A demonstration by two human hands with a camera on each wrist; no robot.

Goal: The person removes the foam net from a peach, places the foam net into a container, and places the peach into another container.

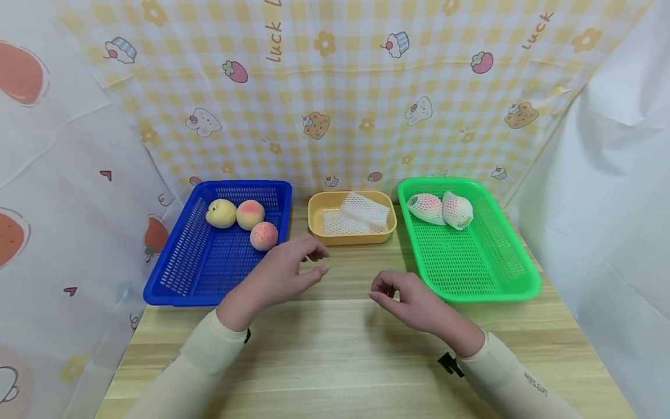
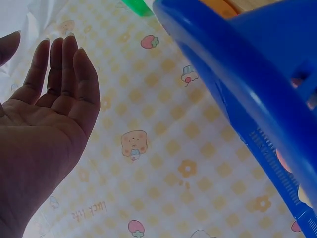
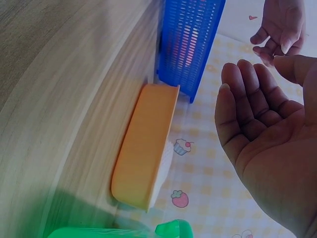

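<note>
My left hand (image 1: 287, 269) hovers at the right edge of the blue basket (image 1: 175, 265), fingers loosely bent and holding nothing. In that basket lie three peaches: a pale one (image 1: 221, 213), a yellow-pink one (image 1: 250, 215) and a redder one (image 1: 264, 236), the last being nearest to the hand. My right hand (image 1: 410, 299) is above the table by the green basket (image 1: 523, 279), its fingers loosely curled round nothing. In the left wrist view the left palm (image 2: 44, 129) is bare; so is the right palm (image 3: 277, 144) in the right wrist view.
Between the baskets, at the back, stands a small yellow tray (image 1: 350, 239) with white foam nets (image 1: 361, 212) in it. Two net-wrapped peaches (image 1: 426, 208) lie at the back of the green basket. A checked cloth (image 1: 345, 87) hangs behind the wooden table (image 1: 324, 349).
</note>
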